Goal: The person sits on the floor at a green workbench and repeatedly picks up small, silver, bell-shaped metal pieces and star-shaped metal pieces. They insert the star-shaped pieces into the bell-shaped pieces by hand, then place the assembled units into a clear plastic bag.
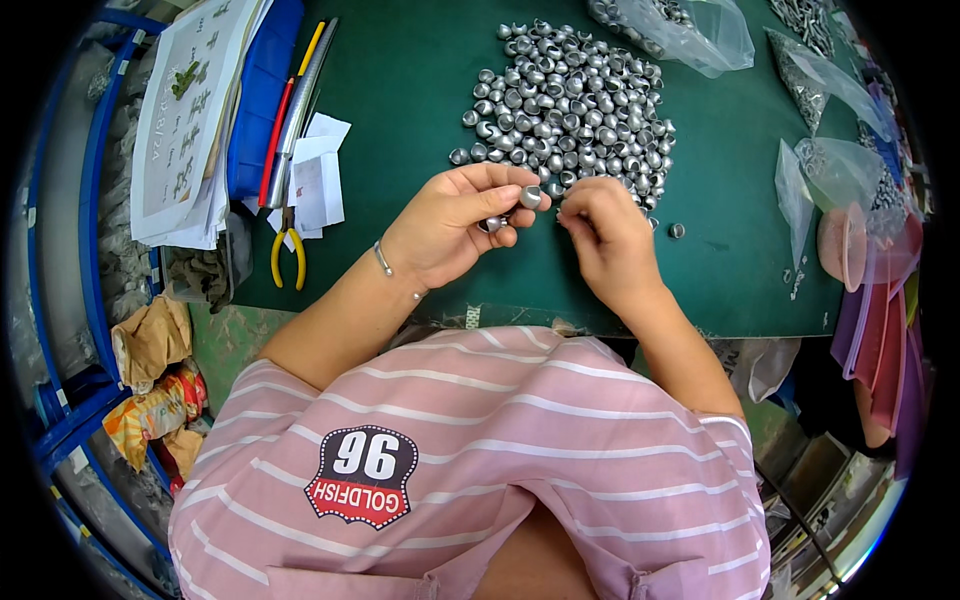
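Note:
My left hand (445, 225) is closed, with a small hollow silver metal ball (530, 196) pinched between thumb and forefinger. Another silver piece (491, 224) sits against its curled lower fingers. Close by on the right, my right hand (612, 240) is closed in a pinch, its fingertips a little apart from the held ball. Whatever those fingertips grip, if anything, is too small or hidden to name. Just beyond both hands lies a wide pile of similar hollow metal balls (565, 105), many showing an open side. One loose ball (677, 230) rests right of the pile.
On the green table (400, 130), yellow-handled pliers (289, 255), a red pencil (276, 145) and papers (318, 180) lie left, beside a blue bin (262, 100). Clear plastic bags of metal parts (690, 35) stand at the far right. Blue shelving (88, 180) borders the left.

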A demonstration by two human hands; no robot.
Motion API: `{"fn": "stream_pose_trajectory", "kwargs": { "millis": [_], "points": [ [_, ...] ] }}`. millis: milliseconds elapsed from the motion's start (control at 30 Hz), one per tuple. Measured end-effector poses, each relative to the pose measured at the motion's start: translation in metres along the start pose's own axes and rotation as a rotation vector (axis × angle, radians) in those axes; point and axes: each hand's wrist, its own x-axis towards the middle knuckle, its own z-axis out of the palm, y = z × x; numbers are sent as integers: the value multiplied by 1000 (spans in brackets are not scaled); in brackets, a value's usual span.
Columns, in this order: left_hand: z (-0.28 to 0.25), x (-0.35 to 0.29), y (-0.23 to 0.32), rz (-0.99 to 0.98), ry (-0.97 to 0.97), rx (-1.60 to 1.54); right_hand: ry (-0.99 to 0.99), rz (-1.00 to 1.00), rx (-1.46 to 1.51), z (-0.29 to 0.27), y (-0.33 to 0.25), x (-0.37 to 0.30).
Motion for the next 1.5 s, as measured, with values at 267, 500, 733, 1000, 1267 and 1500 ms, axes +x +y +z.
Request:
{"fn": "stream_pose_trajectory", "kwargs": {
  "millis": [267,500,733,1000,1267,1500],
  "points": [
    [-7,-4,13,62,-178,-143,20,593,1669,-21,4,8],
    [4,-1,16,429,44,848,58,-64,-69,3,-4,21],
    [3,7,-8,761,76,1786,-17,132,73,1,-2,20],
    [10,-4,12,-48,-112,212,-190,613,1628,-22,2,19],
    [-9,-21,38,281,281,769,-199,455,643,-2,-12,26],
    [-19,-16,7,599,225,1612,-167,-103,-114,33,-16,30]
  ]
}}
